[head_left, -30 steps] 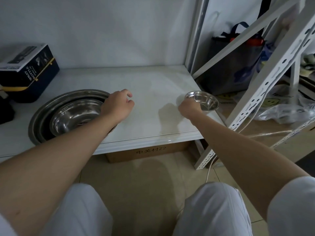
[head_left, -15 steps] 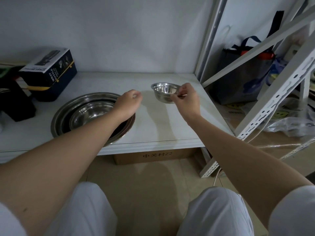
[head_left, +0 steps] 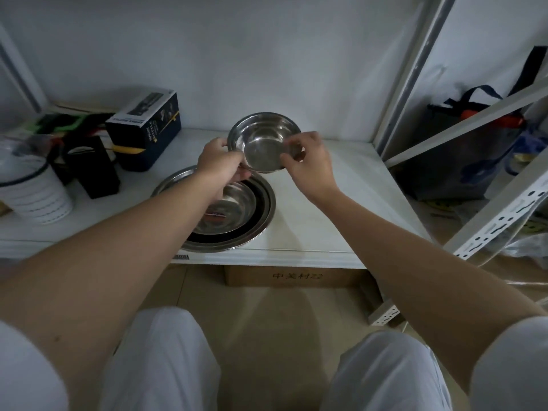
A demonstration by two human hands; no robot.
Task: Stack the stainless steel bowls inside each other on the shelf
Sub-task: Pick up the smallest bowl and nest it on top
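A small stainless steel bowl (head_left: 264, 140) is held in the air above the white shelf (head_left: 320, 221), tilted with its mouth toward me. My left hand (head_left: 218, 163) grips its left rim and my right hand (head_left: 307, 164) grips its right rim. Below and slightly left of it, a large steel bowl (head_left: 258, 221) rests on the shelf with a medium steel bowl (head_left: 234, 206) nested inside; my left forearm covers part of both.
A dark blue box (head_left: 145, 129), a black block (head_left: 93, 167) and a white ribbed container (head_left: 32, 191) stand at the shelf's left. White slotted shelf posts (head_left: 498, 221) and a dark bag (head_left: 474, 155) are at the right. A cardboard box (head_left: 296, 275) lies under the shelf.
My right hand carried the small bowl from the shelf's right edge leftward and up. My left hand left the large bowl's rim and took hold of the small bowl too.
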